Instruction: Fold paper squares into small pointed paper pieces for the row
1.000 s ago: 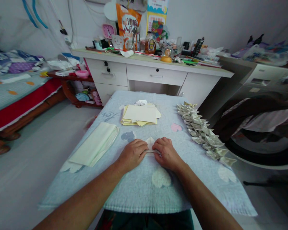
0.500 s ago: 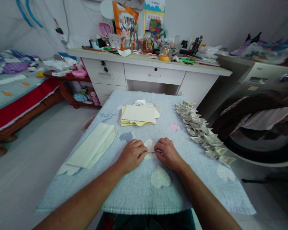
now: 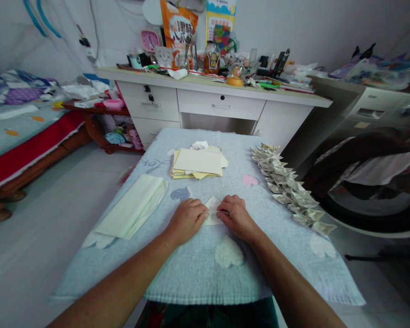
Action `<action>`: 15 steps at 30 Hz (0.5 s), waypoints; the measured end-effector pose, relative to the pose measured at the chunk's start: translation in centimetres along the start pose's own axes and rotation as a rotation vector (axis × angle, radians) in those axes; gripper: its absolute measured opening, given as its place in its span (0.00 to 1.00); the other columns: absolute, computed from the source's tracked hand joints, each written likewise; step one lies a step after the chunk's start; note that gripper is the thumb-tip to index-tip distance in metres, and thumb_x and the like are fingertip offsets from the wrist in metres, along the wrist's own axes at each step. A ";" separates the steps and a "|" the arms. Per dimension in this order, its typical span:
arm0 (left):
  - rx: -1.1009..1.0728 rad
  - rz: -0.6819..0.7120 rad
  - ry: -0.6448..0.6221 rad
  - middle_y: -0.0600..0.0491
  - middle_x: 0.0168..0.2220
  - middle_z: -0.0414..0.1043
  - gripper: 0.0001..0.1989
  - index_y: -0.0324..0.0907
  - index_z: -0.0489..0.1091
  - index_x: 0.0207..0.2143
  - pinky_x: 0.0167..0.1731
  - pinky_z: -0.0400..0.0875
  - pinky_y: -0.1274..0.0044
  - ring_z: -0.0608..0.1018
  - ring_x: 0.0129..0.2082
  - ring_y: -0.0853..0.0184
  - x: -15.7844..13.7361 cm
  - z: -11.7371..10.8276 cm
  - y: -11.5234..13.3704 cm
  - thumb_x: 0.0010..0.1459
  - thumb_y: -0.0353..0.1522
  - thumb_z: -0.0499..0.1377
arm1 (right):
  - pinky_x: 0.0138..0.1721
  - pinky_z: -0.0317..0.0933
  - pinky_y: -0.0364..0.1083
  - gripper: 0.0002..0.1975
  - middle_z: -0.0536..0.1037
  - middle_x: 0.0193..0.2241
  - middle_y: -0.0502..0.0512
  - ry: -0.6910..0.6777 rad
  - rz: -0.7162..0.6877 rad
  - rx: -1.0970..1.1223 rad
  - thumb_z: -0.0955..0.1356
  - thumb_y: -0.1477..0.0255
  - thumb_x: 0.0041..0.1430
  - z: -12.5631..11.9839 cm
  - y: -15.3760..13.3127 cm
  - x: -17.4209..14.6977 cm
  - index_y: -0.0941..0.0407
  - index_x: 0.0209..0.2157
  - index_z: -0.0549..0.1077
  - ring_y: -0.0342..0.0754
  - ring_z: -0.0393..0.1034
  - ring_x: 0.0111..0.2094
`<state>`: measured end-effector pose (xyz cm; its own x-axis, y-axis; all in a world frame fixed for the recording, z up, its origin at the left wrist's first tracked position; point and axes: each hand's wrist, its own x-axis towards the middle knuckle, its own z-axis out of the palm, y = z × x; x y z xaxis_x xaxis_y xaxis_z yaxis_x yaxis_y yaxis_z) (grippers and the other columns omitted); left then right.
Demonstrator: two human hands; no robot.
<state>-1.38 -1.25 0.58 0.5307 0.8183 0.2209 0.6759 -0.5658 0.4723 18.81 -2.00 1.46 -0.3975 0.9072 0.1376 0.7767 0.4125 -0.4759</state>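
Note:
A small sheet of pale paper (image 3: 212, 218), folded to a point at its far end, lies on the cloth-covered table between my two hands. My left hand (image 3: 188, 217) pinches its left side, fingers curled. On the right side, my right hand (image 3: 235, 215) grips it with thumb and fingers closed together. A crease runs across the paper from one hand to the other. Part of the sheet is hidden under my fingers.
A stack of cream and yellow paper (image 3: 198, 161) lies farther back, with crumpled white paper (image 3: 199, 145) behind it. Larger folded pale sheets (image 3: 131, 207) are at left. Rows of folded paper pieces (image 3: 287, 187) line the right side. Beyond stand a cluttered desk (image 3: 222, 98) and a washing machine (image 3: 372, 114).
Along the paper's crease, both hands have shifted slightly, the right one a little toward the left. More of the near part of the paper now shows flat.

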 end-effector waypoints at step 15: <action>0.118 -0.161 0.088 0.50 0.35 0.68 0.11 0.42 0.71 0.30 0.39 0.61 0.69 0.69 0.39 0.62 -0.2 -0.1 0.0 0.61 0.35 0.53 | 0.43 0.49 0.51 0.08 0.71 0.38 0.54 0.008 0.176 0.014 0.66 0.67 0.60 -1.2 1.7 -0.4 0.54 0.30 0.75 0.51 0.59 0.42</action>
<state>-1.57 -1.40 0.60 0.3679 0.9019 0.2264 0.8062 -0.4307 0.4055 20.92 -1.54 1.64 -0.2526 0.9658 0.0579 0.8270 0.2466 -0.5053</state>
